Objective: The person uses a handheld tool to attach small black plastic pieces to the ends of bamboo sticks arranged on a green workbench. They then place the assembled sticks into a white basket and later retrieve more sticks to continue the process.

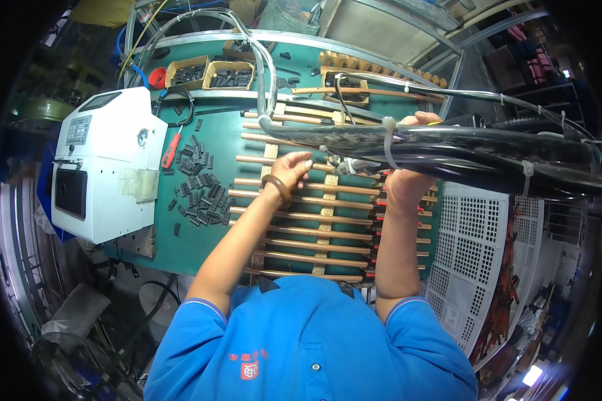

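Observation:
Several copper-coloured rods lie side by side across notched wooden strips on the green table. Black and red fittings sit along their right part. My left hand is over the upper rods, its fingers loosely bent and apart, with nothing visible in them. A thick black cable bundle, bound with pale ties, crosses in front of my right hand. That hand's fingertips show above the bundle, wrapped round something hidden behind it. A metal tool end pokes out between my hands.
A pile of small black parts and a red-handled screwdriver lie left of the rods, beside a white machine. Cardboard boxes of black parts stand at the back. White perforated crates are at right.

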{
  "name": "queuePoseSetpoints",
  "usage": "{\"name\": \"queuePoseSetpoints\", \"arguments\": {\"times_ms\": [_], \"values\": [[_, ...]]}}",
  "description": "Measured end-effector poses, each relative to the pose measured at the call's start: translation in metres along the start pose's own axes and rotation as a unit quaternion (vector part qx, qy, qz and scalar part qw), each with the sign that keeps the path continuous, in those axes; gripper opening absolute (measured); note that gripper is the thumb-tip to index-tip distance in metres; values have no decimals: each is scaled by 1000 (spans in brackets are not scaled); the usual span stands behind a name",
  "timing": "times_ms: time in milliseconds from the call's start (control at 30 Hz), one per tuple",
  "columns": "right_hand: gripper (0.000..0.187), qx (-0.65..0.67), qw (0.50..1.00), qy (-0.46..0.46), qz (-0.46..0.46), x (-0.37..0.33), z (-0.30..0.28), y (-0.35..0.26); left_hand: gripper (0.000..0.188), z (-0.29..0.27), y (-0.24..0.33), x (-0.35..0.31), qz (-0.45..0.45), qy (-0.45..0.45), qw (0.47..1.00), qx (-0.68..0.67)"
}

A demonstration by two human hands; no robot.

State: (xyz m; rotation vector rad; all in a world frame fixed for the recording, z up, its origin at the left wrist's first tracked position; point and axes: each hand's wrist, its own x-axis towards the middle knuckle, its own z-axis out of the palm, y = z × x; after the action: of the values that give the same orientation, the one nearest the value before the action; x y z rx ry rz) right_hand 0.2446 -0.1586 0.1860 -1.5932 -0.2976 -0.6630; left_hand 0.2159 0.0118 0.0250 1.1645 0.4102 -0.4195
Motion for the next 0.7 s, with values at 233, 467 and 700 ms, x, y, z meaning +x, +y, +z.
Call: {"name": "queuePoseSetpoints", "arguments": {"times_ms": [233,467,700], "values": [[39,80,995,23,49,1,8,20,29,16,-6,23,139,68,906,395],[25,161,983,-50,68,7,21,-6,20,4,-47,46,250,53,806,534],[23,182,977,-44,102,6,23,5,21,-7,-72,66,284,60,748,597]]}}
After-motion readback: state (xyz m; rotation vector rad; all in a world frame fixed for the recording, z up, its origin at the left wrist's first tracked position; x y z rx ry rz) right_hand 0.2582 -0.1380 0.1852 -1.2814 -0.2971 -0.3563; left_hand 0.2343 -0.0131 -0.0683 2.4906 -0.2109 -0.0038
